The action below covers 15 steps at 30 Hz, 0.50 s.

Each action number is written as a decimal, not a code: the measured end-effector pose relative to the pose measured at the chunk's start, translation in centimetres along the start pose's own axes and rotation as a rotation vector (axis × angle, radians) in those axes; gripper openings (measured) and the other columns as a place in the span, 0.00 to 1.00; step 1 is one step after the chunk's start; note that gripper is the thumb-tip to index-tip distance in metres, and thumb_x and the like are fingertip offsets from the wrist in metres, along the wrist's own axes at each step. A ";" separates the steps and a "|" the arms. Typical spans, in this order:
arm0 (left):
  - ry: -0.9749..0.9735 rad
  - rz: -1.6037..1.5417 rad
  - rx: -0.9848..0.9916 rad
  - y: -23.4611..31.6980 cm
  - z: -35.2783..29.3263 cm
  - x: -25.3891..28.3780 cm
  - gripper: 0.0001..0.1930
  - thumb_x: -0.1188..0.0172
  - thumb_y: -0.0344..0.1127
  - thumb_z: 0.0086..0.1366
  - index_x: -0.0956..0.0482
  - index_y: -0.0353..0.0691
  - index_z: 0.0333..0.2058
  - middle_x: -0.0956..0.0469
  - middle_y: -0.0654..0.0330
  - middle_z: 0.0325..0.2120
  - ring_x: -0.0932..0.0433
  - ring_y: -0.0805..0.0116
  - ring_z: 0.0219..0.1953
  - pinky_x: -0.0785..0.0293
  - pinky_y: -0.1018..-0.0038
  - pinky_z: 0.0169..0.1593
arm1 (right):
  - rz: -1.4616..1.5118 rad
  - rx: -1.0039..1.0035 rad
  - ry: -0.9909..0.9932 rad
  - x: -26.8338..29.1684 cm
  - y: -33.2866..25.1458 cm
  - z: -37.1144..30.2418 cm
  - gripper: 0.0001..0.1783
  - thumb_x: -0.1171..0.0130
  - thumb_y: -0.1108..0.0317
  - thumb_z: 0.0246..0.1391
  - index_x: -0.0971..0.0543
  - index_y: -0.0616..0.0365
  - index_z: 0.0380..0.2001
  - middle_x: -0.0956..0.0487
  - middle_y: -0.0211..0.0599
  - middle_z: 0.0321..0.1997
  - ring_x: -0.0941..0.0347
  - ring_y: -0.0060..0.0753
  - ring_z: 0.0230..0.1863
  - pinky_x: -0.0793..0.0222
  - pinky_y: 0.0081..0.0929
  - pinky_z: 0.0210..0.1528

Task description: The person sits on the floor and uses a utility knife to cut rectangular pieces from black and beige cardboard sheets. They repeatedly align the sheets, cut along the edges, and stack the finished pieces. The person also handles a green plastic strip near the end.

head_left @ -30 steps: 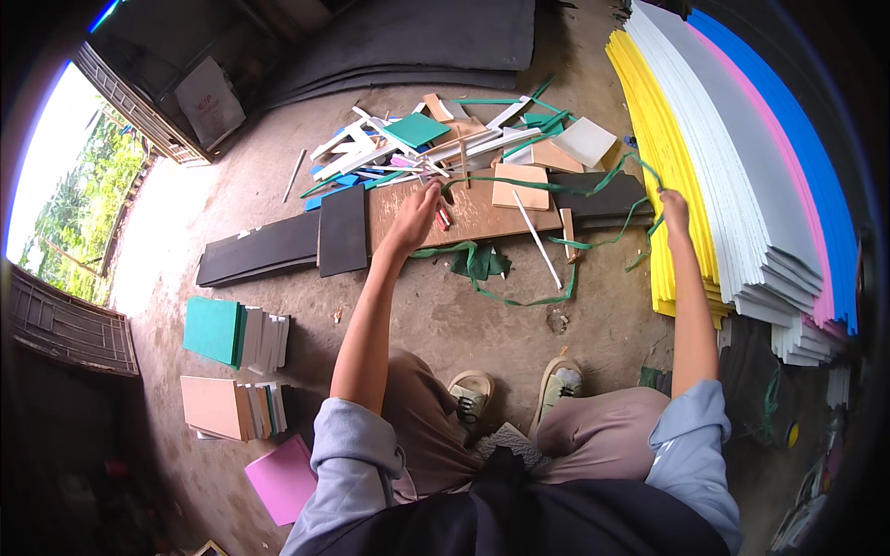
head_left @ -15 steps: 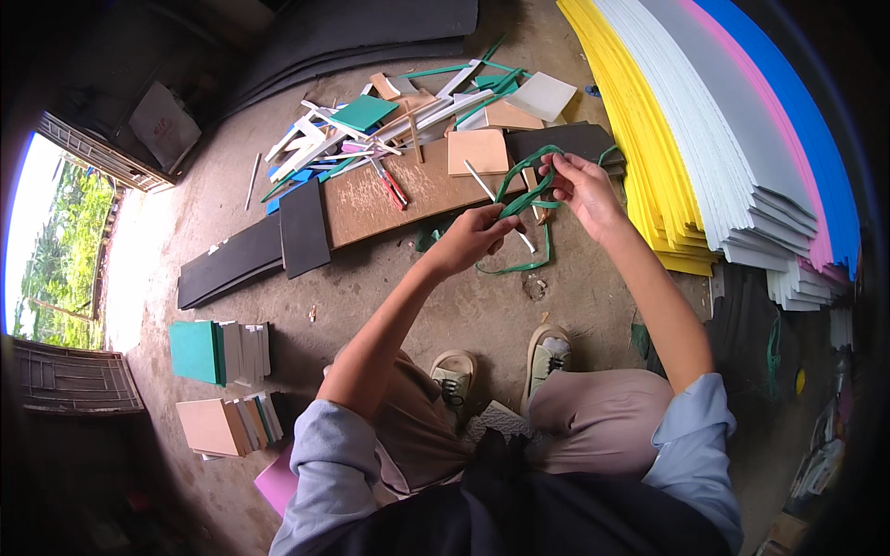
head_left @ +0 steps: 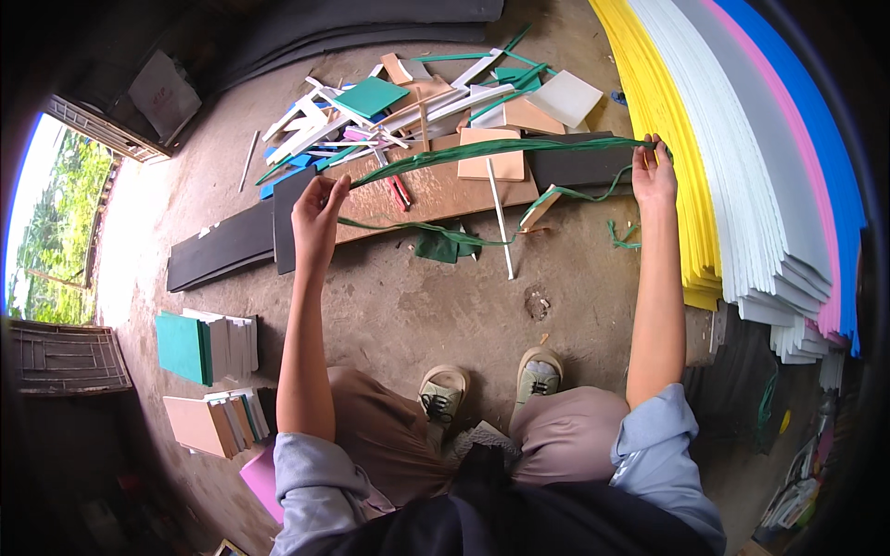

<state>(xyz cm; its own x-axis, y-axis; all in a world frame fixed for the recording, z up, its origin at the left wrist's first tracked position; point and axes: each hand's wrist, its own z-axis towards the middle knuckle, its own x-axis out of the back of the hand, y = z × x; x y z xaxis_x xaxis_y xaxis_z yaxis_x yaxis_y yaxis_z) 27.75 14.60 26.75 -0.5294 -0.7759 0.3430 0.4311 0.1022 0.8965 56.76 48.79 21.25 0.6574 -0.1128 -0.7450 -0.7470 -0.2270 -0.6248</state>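
Note:
A long green plastic strap [head_left: 491, 147] is stretched nearly straight between my two hands, above a brown board. My left hand [head_left: 318, 208] pinches its left end, and my right hand [head_left: 654, 171] grips the other end close to the yellow sheets. A thinner loose length of the green strap [head_left: 408, 225] sags below. Under the strap lie the worn brown board [head_left: 371, 218], a peach foam piece [head_left: 491, 167] and a red-handled cutter [head_left: 399, 192]. A thin white strip [head_left: 501, 222] leans from the board onto the floor.
Foam offcuts [head_left: 371, 95] are heaped beyond the board. Tall stacks of yellow sheets [head_left: 663, 139], white sheets [head_left: 742, 222] and blue sheets [head_left: 797, 111] stand at the right. Bundles of cut green pieces [head_left: 184, 347] and peach pieces [head_left: 199, 424] stand at the left. Black strips [head_left: 222, 250] extend from the board.
My hands have moved wide apart, the left leftward and the right rightward. The green strap, bunched in loops before, is now drawn out lengthwise between them.

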 end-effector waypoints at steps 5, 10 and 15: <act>0.260 0.099 0.091 -0.8 -0.2 7.2 0.14 0.46 0.41 0.60 0.28 0.36 0.24 0.36 0.71 0.17 0.41 0.85 0.22 0.44 0.87 0.26 | 0.229 -0.292 -0.414 -8.4 7.5 -0.3 0.08 0.53 0.66 0.56 0.28 0.56 0.36 0.27 0.33 0.34 0.32 0.28 0.36 0.33 0.26 0.39; 0.288 0.178 0.383 -2.1 -6.4 15.8 0.13 0.50 0.41 0.62 0.28 0.35 0.32 0.30 0.67 0.17 0.32 0.80 0.21 0.36 0.84 0.28 | 0.235 -0.474 -0.720 -18.7 15.1 -7.9 0.07 0.53 0.66 0.55 0.29 0.56 0.35 0.28 0.31 0.32 0.31 0.29 0.38 0.33 0.27 0.43; 0.198 0.179 0.446 1.2 -11.2 19.3 0.17 0.55 0.43 0.64 0.29 0.33 0.40 0.27 0.58 0.29 0.27 0.72 0.33 0.32 0.77 0.40 | 0.287 -0.803 -0.953 -23.6 21.3 -19.3 0.06 0.48 0.67 0.52 0.28 0.55 0.34 0.27 0.32 0.29 0.30 0.31 0.37 0.32 0.26 0.43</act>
<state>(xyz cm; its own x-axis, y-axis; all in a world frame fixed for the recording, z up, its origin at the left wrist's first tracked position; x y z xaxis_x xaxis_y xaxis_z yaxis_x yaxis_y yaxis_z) 26.25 -7.19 31.34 -0.3091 -0.8204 0.4811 0.1265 0.4659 0.8757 27.24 27.93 30.04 -0.0961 0.4049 -0.9093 -0.3619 -0.8652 -0.3470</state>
